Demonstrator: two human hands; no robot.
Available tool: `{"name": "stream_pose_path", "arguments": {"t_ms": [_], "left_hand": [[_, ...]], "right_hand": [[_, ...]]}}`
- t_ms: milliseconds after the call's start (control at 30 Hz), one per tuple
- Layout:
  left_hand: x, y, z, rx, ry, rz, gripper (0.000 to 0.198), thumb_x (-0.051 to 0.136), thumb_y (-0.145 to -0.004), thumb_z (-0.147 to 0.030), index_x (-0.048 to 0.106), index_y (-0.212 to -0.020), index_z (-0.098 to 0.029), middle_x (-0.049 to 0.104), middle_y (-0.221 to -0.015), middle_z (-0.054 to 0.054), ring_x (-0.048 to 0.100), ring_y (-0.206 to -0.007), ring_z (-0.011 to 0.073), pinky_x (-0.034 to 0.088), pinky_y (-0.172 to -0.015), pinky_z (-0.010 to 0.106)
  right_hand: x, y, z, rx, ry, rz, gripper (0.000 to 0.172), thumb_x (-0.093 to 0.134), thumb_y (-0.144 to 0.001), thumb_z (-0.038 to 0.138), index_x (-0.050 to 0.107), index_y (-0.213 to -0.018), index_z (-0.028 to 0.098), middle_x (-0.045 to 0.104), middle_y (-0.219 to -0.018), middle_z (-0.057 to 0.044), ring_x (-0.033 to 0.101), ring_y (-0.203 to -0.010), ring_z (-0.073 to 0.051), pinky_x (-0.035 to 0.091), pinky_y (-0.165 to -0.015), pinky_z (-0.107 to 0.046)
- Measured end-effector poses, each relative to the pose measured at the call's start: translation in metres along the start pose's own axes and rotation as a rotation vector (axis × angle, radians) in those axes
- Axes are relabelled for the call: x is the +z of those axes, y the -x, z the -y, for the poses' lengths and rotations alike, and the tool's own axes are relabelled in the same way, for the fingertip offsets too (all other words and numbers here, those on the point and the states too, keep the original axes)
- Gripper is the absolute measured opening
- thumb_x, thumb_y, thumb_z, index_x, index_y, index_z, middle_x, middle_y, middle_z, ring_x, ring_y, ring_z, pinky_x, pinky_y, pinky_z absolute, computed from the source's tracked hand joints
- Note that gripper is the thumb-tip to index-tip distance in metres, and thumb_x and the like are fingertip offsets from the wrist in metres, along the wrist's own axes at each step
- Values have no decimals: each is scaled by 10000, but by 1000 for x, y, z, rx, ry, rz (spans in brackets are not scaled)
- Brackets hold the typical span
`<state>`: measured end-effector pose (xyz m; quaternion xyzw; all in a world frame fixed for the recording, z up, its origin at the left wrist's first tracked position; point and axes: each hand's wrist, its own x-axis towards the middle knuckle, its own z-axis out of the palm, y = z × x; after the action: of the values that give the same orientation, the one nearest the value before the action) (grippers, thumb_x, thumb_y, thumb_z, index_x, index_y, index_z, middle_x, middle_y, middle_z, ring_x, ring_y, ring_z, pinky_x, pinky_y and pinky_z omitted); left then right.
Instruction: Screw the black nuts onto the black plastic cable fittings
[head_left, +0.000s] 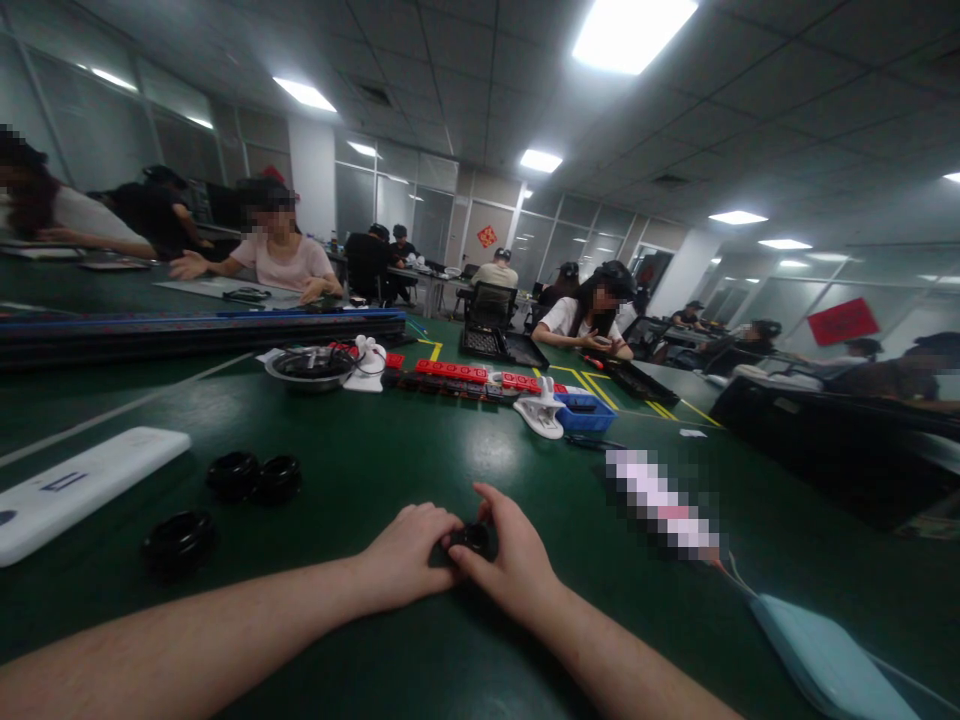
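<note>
My left hand [420,545] and my right hand [517,555] meet low over the green table, both closed on a glossy black ring [474,537]. My right thumb and fingers curve around its right side, while my left fingers grip the left side and partly hide it. Whether it is a coiled cable or another kind of ring, I cannot tell. Three similar rings lie to the left: one nearer ring [180,542], and behind it a pair touching side by side, the left ring [232,475] and the right ring [277,479].
A long white case [97,485] lies at the left. Farther back are a metal bowl of black cable [306,366], red blocks in a row [451,371], a white clip stand [541,408] and a blue bin [586,412]. A light-blue device [825,650] sits at right. Several people work beyond.
</note>
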<state>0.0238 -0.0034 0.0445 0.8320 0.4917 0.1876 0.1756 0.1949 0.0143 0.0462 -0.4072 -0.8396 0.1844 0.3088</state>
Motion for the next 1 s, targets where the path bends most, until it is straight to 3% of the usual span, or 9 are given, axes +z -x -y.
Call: {"name": "stream_pose_path", "arguments": {"t_ms": [100,233,367,500,633,767,867,1000], "left_hand": [[-1,0,-1,-10,-25,6,198,589,-720,-351,564,-824,-184,578,-815,14,513,-785,200,392,-712,305],[-1,-1,0,-20,-17,10,203,583,-728,-341,568,-854,-181,585,-827,22,514,-794,204,398,-717,311],[-1,-1,0,-9,-14,18,181,600,-707,-306,566,-845,-194,584,-814,8,516,-793,202,396,-717,304],[-1,-1,0,5,-35,21,143,580,-725,-313,558,-806,-196,579,-791,2,518,-778,195,394,-712,296],[2,-1,2,3,-41,15,181,589,-717,-322,561,-839,-191,584,-838,17,520,-804,205,395,-719,302],[2,-1,3,13,-23,0,191,593,-723,-338,561,-834,-187,586,-831,14,518,-803,204,387,-722,303],[1,-1,2,20,-27,0,177,601,-718,-339,554,-797,-189,580,-800,5,514,-784,200,385,-701,293],[0,-1,1,29,-29,0,176,594,-725,-346,557,-809,-195,581,-801,3,515,-771,195,389,-701,296]], "right_hand": [[0,1,-1,-69,-38,42,549,581,-695,183,397,-1212,191,569,-948,-55,549,-881,-204,445,-813,-370],[-3,3,2,-217,-89,57,613,500,-703,115,305,-1279,193,550,-1072,-76,525,-980,-202,416,-882,-378],[-4,2,5,-143,-36,34,694,584,-665,164,283,-1291,167,497,-1144,-107,478,-1048,-237,386,-915,-415],[0,0,1,-62,-15,40,625,620,-666,201,359,-1234,179,525,-1022,-76,513,-949,-223,422,-862,-402],[0,2,-1,-173,-84,70,563,540,-694,128,360,-1224,194,536,-1032,-69,519,-947,-203,424,-863,-376],[-4,3,3,-258,-74,70,670,509,-615,79,320,-1252,165,474,-1172,-106,441,-1089,-234,352,-951,-413],[-4,1,4,-183,-23,25,672,567,-628,142,322,-1254,145,471,-1156,-119,437,-1081,-253,351,-942,-429],[-1,-1,0,-48,18,11,597,625,-671,259,386,-1208,152,530,-999,-92,511,-925,-239,424,-837,-417]]}}
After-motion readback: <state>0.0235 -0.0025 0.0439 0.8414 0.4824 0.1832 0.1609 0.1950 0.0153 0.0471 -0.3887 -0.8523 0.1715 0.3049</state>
